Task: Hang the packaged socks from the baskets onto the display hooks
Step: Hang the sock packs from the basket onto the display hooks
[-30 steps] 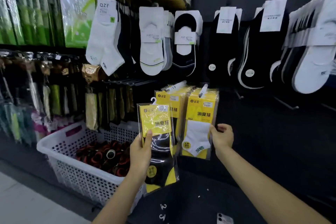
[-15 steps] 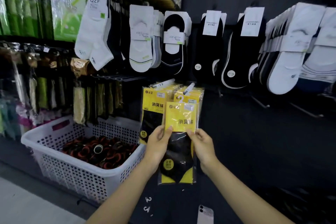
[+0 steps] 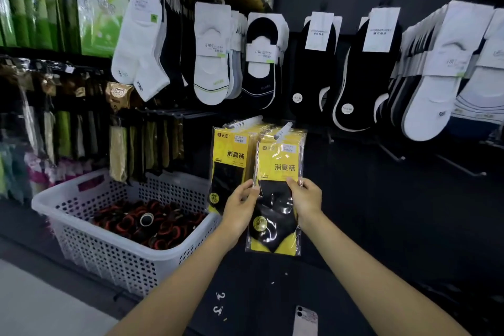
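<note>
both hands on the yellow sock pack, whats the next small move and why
Probably ease the yellow sock pack up and back onto the white-tipped hook: left hand and right hand pinch its sides, and its top edge sits right at the hook tip; whether it is threaded is unclear.

head view, angled down, close to sock display (image 3: 300, 68)

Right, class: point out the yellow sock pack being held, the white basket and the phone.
held yellow sock pack (image 3: 278, 163), head view, on its yellow header card.
white perforated basket (image 3: 109, 259), head view, on its front wall.
phone (image 3: 306, 322), head view, on its back.
</note>
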The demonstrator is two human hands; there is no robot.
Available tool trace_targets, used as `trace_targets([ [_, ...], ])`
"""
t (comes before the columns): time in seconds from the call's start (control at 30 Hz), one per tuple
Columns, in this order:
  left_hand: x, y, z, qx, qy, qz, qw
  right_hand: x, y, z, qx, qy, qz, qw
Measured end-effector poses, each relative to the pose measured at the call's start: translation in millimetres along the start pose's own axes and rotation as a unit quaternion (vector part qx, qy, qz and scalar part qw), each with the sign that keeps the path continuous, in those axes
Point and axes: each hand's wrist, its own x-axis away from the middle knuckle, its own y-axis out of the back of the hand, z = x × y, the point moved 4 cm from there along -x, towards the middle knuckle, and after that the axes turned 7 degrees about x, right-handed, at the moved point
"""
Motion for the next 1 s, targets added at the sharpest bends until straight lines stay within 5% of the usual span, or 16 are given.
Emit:
trace_targets([
  [0.27, -4.0, 5.8, 50.8, -0.026, 0.041, 0.023, 0.999, -4.0, 3.3, -43.9, -0.008, -0.048, -0.015, 0.999],
  [0.53, 84.7, 53.8, 202.1, -0.105, 0.158, 0.006, 0.982, 71.0, 31.1, -222.3, 0.035, -0.171, 0.016, 0.984],
  [0.73, 211.4, 89.8, 313.5, -0.116, 0.304, -0.042, 0.944, 183.2, 54.8, -394.5, 0.204, -0.329, 0.074, 0.919],
  [0.9, 282.3, 117.9, 369.4, -0.168, 0.439, -0.031, 0.882, 240.6, 86.5, -470.1, 0.201, -0.441, 0.052, 0.873],
  [1.0, 287.2, 113.6, 385.1, -0.146, 0.450, -0.011, 0.881, 248.3, 91.9, -489.9, 0.204, -0.464, 0.042, 0.861],
])
